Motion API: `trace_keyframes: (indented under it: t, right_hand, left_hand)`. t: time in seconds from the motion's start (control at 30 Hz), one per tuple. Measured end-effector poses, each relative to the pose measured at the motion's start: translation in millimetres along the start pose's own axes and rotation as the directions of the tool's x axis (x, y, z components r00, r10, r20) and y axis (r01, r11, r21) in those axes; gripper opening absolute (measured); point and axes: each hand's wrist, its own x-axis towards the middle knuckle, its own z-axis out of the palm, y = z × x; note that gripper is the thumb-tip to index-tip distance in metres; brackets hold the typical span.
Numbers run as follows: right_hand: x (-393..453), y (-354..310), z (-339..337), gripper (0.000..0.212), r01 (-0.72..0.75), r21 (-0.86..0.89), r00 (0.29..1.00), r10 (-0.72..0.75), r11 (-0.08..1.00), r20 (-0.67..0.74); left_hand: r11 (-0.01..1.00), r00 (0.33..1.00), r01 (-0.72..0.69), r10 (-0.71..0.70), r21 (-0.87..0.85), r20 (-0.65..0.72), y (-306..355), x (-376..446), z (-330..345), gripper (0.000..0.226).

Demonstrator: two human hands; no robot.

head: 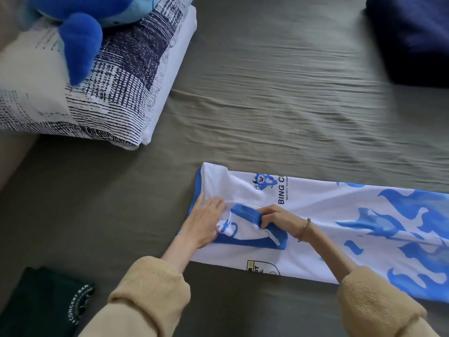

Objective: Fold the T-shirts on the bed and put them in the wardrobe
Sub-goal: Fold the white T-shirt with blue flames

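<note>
A white T-shirt (pixel 323 203) with blue flame print and blue trim lies flat on the grey-green bed sheet (pixel 279 105), folded into a long strip running right. My left hand (pixel 206 222) rests flat on the shirt's collar end, fingers straight. Just to its right, my right hand (pixel 274 217) grips a bunched blue-edged sleeve (pixel 245 212) on top of the shirt. A dark green folded T-shirt (pixel 41 305) with white lettering lies at the lower left.
A patterned navy-and-white pillow (pixel 97 81) on white folded bedding sits at the upper left, with a blue plush toy (pixel 80 27) on it. A dark navy cloth (pixel 413 37) lies at the upper right corner.
</note>
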Motion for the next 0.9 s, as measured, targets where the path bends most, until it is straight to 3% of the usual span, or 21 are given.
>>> trace_keyframes:
  t: [0.07, 0.17, 0.27, 0.37, 0.43, 0.53, 0.63, 0.7, 0.77, 0.83, 0.9]
  right_hand:
    - [2.1, -2.1, -2.9, 0.03, 0.013, 0.021, 1.0, -0.013, 1.0, -0.019]
    - [6.6, -9.7, -8.6, 0.034, 0.048, 0.052, 0.996, -0.044, 0.998, -0.074]
    - [12.7, -20.0, -16.8, 0.038, 0.121, 0.101, 0.99, -0.113, 0.987, -0.088]
    - [24.0, -23.3, -25.8, 0.028, 0.15, -0.151, 0.977, -0.17, 0.977, -0.126]
    - [31.8, -21.1, -28.5, 0.02, 0.108, -0.341, 0.969, -0.175, 0.934, -0.173]
    - [34.1, -17.9, -32.2, 0.035, -0.114, -0.487, 0.974, 0.001, 0.866, -0.225]
    - [26.6, -12.7, -39.9, 0.03, -0.239, -0.541, 0.971, 0.184, 0.806, -0.155]
    - [22.5, -8.5, -46.1, 0.023, -0.21, -0.484, 0.978, 0.182, 0.85, -0.105]
    - [19.8, -6.1, -49.8, 0.006, -0.148, -0.261, 0.986, 0.121, 0.954, -0.117]
    - [18.9, -2.8, -53.0, 0.011, -0.082, 0.007, 0.981, 0.082, 0.997, -0.177]
    - [21.1, 2.1, -55.1, 0.015, -0.045, 0.068, 0.964, 0.061, 0.997, -0.261]
  left_hand:
    - [0.999, 0.998, -0.023, 0.024, 0.023, -0.051, -1.6, 0.0, -2.0, 0.031]
    - [0.997, 1.0, -0.002, 0.001, -0.071, -0.022, -2.5, -5.4, -1.6, 0.019]
    - [0.903, 0.98, 0.197, -0.167, -0.382, 0.111, -2.1, -9.5, 2.8, 0.023]
    - [0.633, 0.918, 0.396, -0.299, -0.665, 0.262, 0.9, -9.7, 3.6, 0.034]
    - [0.621, 0.904, 0.421, -0.347, -0.661, 0.25, 1.5, -6.8, 6.1, 0.039]
    - [0.641, 0.902, 0.423, -0.366, -0.641, 0.23, 1.3, -1.3, 8.4, 0.026]
    - [0.633, 0.902, 0.415, -0.381, -0.653, 0.204, 0.1, 2.8, 9.8, 0.024]
    - [0.627, 0.902, 0.381, -0.415, -0.679, 0.123, -0.9, 6.6, 7.7, 0.023]
    - [0.556, 0.886, 0.357, -0.456, -0.751, 0.084, -0.1, 11.7, 3.8, 0.031]
    - [0.431, 0.875, 0.321, -0.475, -0.843, 0.09, 1.2, 16.8, 1.1, 0.031]
    - [0.35, 0.872, 0.328, -0.469, -0.877, 0.138, 3.5, 20.6, -0.1, 0.026]
